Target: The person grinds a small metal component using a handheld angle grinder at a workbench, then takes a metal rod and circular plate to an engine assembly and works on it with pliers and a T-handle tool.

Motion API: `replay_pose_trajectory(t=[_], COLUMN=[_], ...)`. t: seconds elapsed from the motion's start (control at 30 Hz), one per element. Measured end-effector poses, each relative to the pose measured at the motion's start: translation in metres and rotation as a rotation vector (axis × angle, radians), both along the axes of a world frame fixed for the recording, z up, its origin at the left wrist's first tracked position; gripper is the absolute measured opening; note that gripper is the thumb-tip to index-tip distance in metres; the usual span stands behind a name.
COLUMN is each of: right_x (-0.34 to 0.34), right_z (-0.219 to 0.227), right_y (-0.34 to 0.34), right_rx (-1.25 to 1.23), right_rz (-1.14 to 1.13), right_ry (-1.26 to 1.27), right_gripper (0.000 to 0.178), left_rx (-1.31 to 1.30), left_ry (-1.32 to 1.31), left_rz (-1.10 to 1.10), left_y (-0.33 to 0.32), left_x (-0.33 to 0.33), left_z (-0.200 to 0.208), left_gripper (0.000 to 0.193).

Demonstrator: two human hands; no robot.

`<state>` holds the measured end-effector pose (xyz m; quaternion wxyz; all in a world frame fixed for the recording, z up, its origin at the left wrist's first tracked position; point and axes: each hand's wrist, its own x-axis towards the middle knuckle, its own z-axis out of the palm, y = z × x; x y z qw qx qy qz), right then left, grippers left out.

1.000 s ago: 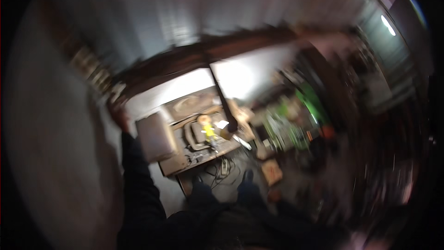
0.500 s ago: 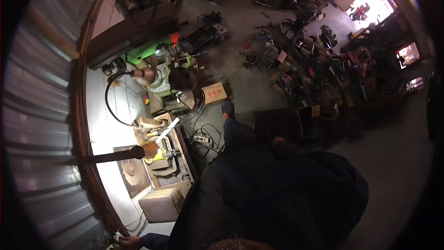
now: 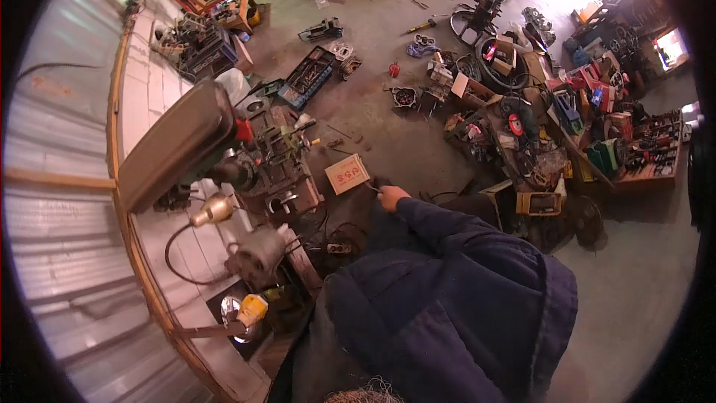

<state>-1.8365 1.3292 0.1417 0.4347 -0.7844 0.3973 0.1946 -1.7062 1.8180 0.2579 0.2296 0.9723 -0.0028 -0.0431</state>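
My right hand (image 3: 391, 198) is stretched forward at the end of a dark blue sleeve. Its fingers are closed around a small thin object (image 3: 373, 188), too small to name, whose tip sticks out toward the box. Just beyond it lies a flat tan cardboard box (image 3: 347, 174) with red print. My left hand is out of sight. On the left stand a bench machine (image 3: 280, 172) with metal parts and a copper-coloured lamp (image 3: 212, 210) on a curved cable. Nearer me are a grey metal housing (image 3: 257, 254) and a yellow fitting (image 3: 252, 310) on a bracket.
A power strip (image 3: 339, 248) with cords lies beside the bench. Further off are a blue tray of tools (image 3: 307, 76), a red can (image 3: 394, 69) and loose engine parts (image 3: 404, 97). Crowded shelves and boxes (image 3: 537, 142) fill the right, with a tool rack (image 3: 649, 149). Corrugated metal wall (image 3: 60, 216) runs along the left.
The bright lamp light over the bench has gone out and the room looks brighter. My left hand has left the view at the cords. My right arm has reached forward, and the view has shifted.
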Motion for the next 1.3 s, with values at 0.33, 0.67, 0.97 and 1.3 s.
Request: replay_pose_trajectory(t=[0.33, 0.67, 0.97, 1.3], right_x=[0.074, 0.056, 0.072, 0.172], right_z=[0.178, 0.217, 0.186, 0.192], right_y=[-0.121, -0.182, -0.276, -0.484], right_rx=[0.131, 0.565, 0.589, 0.532], right_rz=[0.195, 0.001, -0.177, -0.527], right_ry=[-0.5, -0.532, -0.659, -0.65], right_gripper=[0.026, 0.028, 0.025, 0.023], left_rx=[-0.355, -1.299, -1.417, -1.122], left_ry=[0.77, 1.072, 1.392, 1.608], left_rz=[-0.705, -0.514, -0.367, -0.437], left_y=[-0.343, -0.537, -0.682, -0.911], left_x=[0.062, 0.098, 0.161, 0.275], left_z=[0.024, 0.103, 0.094, 0.065], left_gripper=[0.04, 0.02, 0.022, 0.023])
